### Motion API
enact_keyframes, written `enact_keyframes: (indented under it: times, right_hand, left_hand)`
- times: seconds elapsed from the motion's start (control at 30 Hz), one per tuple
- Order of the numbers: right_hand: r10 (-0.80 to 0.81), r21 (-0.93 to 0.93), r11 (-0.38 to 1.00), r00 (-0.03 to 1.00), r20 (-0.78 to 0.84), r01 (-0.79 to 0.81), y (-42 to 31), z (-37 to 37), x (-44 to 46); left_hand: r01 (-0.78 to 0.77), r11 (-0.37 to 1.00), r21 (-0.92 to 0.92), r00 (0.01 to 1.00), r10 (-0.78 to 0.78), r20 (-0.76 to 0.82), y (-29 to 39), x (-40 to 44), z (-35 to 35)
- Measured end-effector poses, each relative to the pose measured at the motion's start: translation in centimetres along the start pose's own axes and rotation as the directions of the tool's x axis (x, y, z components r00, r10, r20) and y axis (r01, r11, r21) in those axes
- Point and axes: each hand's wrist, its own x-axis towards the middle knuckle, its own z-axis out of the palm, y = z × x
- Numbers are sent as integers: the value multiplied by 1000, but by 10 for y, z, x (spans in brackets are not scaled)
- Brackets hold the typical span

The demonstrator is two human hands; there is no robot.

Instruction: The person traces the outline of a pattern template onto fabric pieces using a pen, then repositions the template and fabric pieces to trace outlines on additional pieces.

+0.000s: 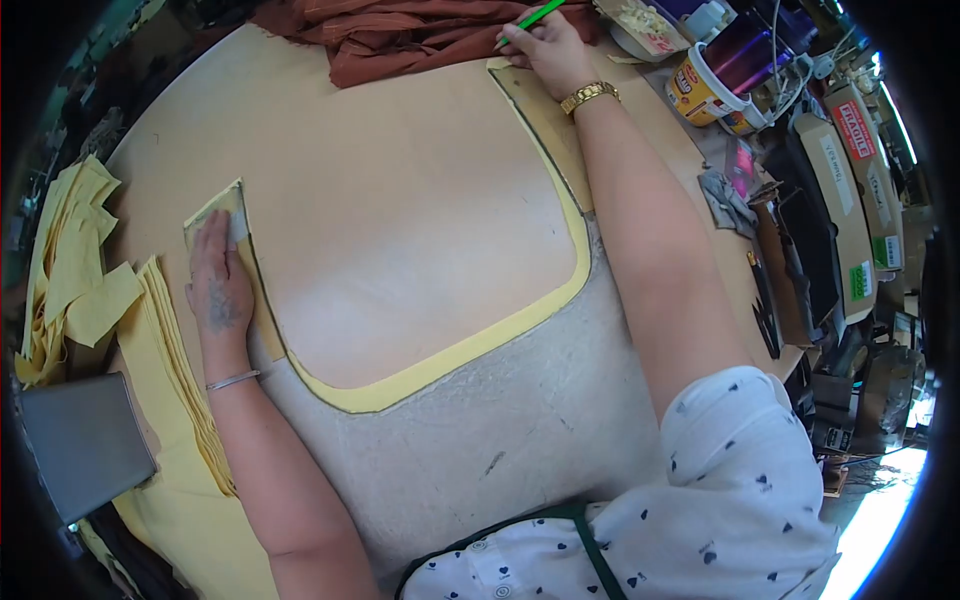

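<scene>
A U-shaped strip of yellow fabric (455,352) lies on the table under a flat template (262,310) with dark edges. My left hand (219,275) rests flat on the strip's left end, fingers stretched out. At the far right end, my right hand (548,52) holds a green pen (530,22) between closed fingers, its tip near the strip's upper corner. A gold watch is on the right wrist, a thin bangle on the left.
Reddish-brown cloth (400,40) is heaped at the far edge. Folded yellow fabric (175,370) and a grey box (88,445) lie at the left. Tubs (700,88), a grey rag (727,203), dark pens and cardboard boxes (840,185) crowd the right side.
</scene>
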Motion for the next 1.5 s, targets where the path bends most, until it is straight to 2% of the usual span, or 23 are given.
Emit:
enact_keyframes:
  times: [0.07,0.13,0.17,0.23,0.27,0.3,0.4,0.43,0.53,0.57,0.67,0.73,0.8,0.87,0.9,0.93,1.0,1.1,1.2,1.23,1.33,1.4,1.5]
  right_hand:
    - [-45,68,997,998,-45,48,16,-7,9]
    - [-108,38,993,992,-71,111,23,-14,13]
    - [-154,76,985,987,-48,158,38,-18,22]
    - [-147,86,986,989,29,144,53,-21,28]
    - [-145,86,987,987,74,139,55,-19,30]
    - [-134,-152,978,989,61,142,55,-15,30]
    - [-175,-400,897,982,68,188,35,-11,17]
    - [-175,-148,970,977,122,192,37,-9,18]
    - [-163,-360,923,985,-57,132,13,-31,5]
    - [-199,-295,939,978,-56,175,17,-38,8]
    - [-100,-360,926,994,46,110,17,-28,9]
    - [-197,-490,838,970,143,242,-1,-13,-4]
    - [-123,-581,807,992,10,106,-7,-20,-7]
    - [-178,-586,810,962,-207,24,1,-46,-2]
    - [-264,-559,825,930,-257,80,17,-60,7]
    - [-116,-256,966,946,-303,36,21,-66,9]
    - [-27,-71,997,960,-277,8,26,-78,4]
    - [-163,-200,971,972,-169,128,30,-77,-4]
    - [-191,-311,941,968,-162,133,41,-72,-2]
    - [-279,-325,919,951,-130,225,44,-73,-3]
    - [-217,-694,709,975,-50,122,18,-87,-50]
    - [-114,-684,727,993,-31,62,0,-106,-107]
    - [-77,-480,875,997,-6,64,8,-135,-150]
  left_hand:
    - [-183,983,-4,959,177,-221,16,2,1]
    - [-341,934,-106,921,309,-237,85,3,-4]
    - [-431,887,-167,897,402,-183,127,1,1]
    - [-531,803,-272,811,574,111,200,-3,13]
    - [-514,804,-300,790,580,198,224,-5,26]
    - [-474,819,-322,781,560,276,244,-1,41]
    - [-442,854,-275,841,501,205,270,9,65]
    - [-449,863,-234,836,498,231,270,10,67]
    - [-478,855,-202,818,517,253,268,9,66]
    - [-474,857,-202,818,514,259,268,9,67]
    - [-488,855,-177,812,519,266,270,10,65]
    - [-486,861,-151,811,509,290,269,11,65]
    - [-485,860,-158,811,510,287,271,10,64]
    - [-476,857,-198,819,514,254,270,9,64]
    - [-476,859,-189,820,511,257,271,11,62]
    - [-475,861,-181,819,508,267,271,11,62]
    - [-474,864,-169,815,503,287,271,8,62]
    - [-478,865,-155,818,502,280,274,7,61]
    - [-473,867,-155,821,498,279,274,8,61]
    - [-472,867,-161,821,498,277,274,8,61]
    - [-471,862,-188,819,507,270,272,7,61]
    - [-464,861,-208,822,506,262,271,7,61]
    - [-448,866,-220,830,495,256,271,6,63]
